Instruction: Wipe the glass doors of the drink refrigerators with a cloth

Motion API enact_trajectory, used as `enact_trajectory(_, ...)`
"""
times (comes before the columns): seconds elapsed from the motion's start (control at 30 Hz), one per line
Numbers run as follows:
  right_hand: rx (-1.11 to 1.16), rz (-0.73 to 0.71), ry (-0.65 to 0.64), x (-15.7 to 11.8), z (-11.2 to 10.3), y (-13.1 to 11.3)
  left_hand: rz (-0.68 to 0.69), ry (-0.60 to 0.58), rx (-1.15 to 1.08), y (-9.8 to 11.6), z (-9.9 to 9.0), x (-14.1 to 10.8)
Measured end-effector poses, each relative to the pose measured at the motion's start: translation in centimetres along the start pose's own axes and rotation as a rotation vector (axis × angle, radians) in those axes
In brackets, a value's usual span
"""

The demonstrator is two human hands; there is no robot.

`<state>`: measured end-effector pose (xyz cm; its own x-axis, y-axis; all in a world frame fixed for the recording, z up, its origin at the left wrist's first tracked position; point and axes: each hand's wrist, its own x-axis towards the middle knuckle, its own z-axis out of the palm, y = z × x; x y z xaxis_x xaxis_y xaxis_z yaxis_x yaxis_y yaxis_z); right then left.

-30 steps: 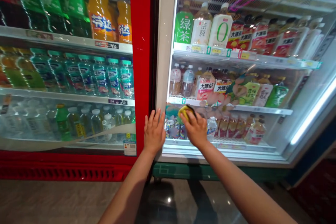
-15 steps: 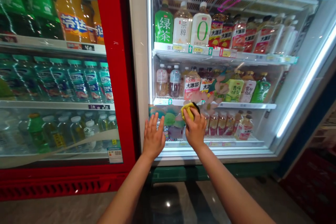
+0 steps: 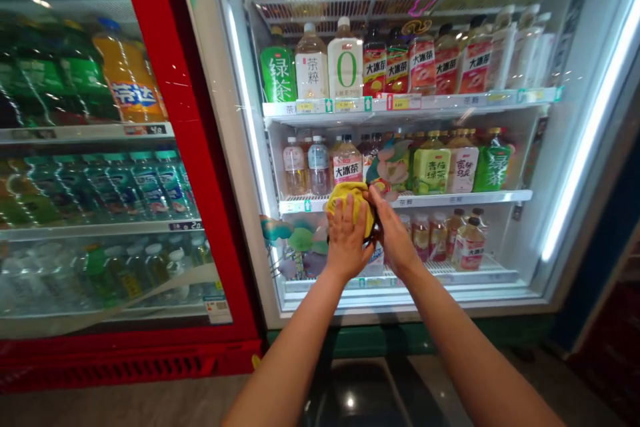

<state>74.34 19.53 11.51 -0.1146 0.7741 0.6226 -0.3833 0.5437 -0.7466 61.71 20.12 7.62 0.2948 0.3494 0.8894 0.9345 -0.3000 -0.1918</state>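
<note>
A yellow cloth with a dark edge [image 3: 360,192] is bunched between my two hands, in front of the glass door of a drinks fridge. My left hand [image 3: 346,233] lies over the cloth's near side, its fingers stretched upward across it and its thumb at the lower right edge. Turned side-on, my right hand [image 3: 395,233] has its fingertips at the cloth's upper right edge; its thumb is hidden. Coloured flower decals [image 3: 303,239] on the glass show left of the cloth. Behind the glass stand bottles of tea [image 3: 347,163] on the middle shelf.
The red frame of another fridge [image 3: 185,147] rises on the left, with an orange soda bottle [image 3: 131,73] and several other drinks inside. A bright light strip [image 3: 590,127] runs down the right side. Dark, glossy floor [image 3: 360,393] lies below.
My left hand has moved right from the glass onto the cloth. The cloth now looks more spread out, and my right hand has turned side-on at its edge. The view has shifted.
</note>
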Motion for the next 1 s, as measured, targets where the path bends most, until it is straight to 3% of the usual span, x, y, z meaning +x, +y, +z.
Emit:
enact_trajectory(0.1, -0.193, -0.129, 0.168, 0.4, -2.9, -0.9, 0.02, -0.016, 0.11, 0.5, 1.4, 1.7)
enact_trajectory(0.2, -0.324, -0.191, 0.332, 0.3, -6.0, -1.0, 0.049, -0.033, 0.187, 0.2, 2.4, 1.4)
enact_trajectory(0.3, -0.425, -0.218, 0.33, -0.4, -8.7, -0.8, 0.161, -0.124, 0.177, -1.5, 2.4, -1.0)
enact_trajectory(0.37, -0.45, -0.207, 0.287, -0.7, -10.3, -0.6, 0.307, -0.197, 0.138, -3.3, 1.7, -2.7)
enact_trajectory(0.43, -0.451, -0.183, 0.281, -0.7, -11.9, -0.6, 0.32, -0.193, 0.15, -4.9, 0.7, -3.2)
enact_trajectory(0.5, -0.432, -0.157, 0.319, -0.5, -13.5, -0.6, 0.262, -0.15, 0.19, -5.4, 0.1, -2.0)
enact_trajectory(0.63, -0.325, -0.098, 0.431, -0.1, -16.0, -0.8, 0.059, 0.019, 0.281, -1.6, 2.0, 3.1)
enact_trajectory(0.7, -0.293, -0.092, 0.471, -0.1, -16.7, -0.6, 0.111, 0.015, 0.279, 1.0, 4.0, 4.1)
enact_trajectory(0.77, -0.284, -0.096, 0.488, -0.1, -17.1, -0.2, 0.254, -0.057, 0.255, 2.5, 5.5, 3.1)
enact_trajectory(0.83, -0.268, -0.097, 0.498, -0.2, -17.4, 0.2, 0.393, -0.138, 0.228, 2.5, 5.7, 0.8)
enact_trajectory(0.9, -0.238, -0.094, 0.517, -0.1, -17.6, 0.3, 0.445, -0.178, 0.22, 1.3, 4.7, -1.3)
enact_trajectory(1.0, -0.188, -0.08, 0.552, 0.2, -18.0, 0.0, 0.341, -0.148, 0.228, 0.0, 2.6, -1.2)
